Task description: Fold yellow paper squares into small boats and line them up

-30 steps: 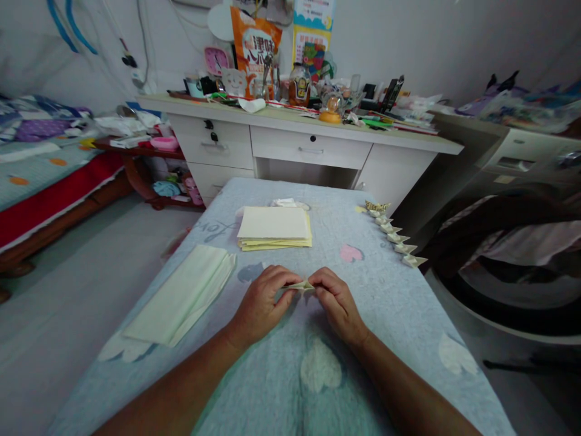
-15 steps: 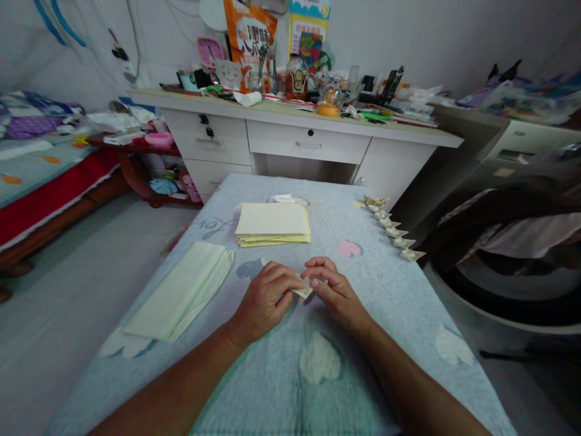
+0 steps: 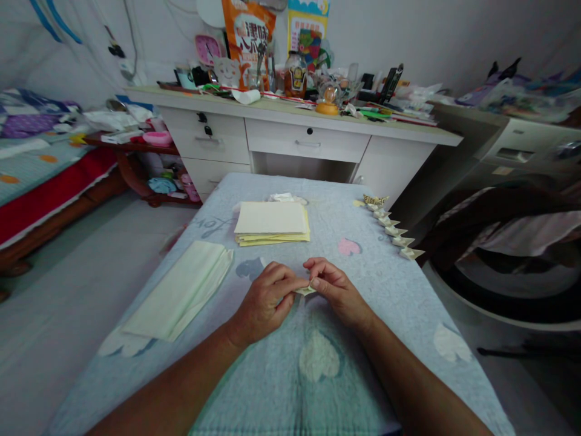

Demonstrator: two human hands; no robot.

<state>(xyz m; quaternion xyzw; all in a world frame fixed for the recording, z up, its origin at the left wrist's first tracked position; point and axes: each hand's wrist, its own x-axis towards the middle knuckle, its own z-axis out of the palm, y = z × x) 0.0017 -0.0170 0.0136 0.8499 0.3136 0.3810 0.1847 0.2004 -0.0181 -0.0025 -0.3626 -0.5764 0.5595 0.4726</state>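
Head view: since half a second back, left hand (image 3: 263, 298)'s index finger has reached farther across the folded paper (image 3: 305, 291); right hand (image 3: 339, 292)'s fingers have drawn in. Paper lies between them, over the bench (image 3: 385, 321), nearer than the paper stack (image 3: 272, 218); left fingers pinch one end, right thumb and fingertips narrow on the other. Likely risk: uneven thumb pressure skewing or tearing a fold. Containers, on the drawered bench (image 3: 276, 133) behind: glass jar (image 3: 296, 77), amber contents; orange bag (image 3: 249, 36), contents hidden.
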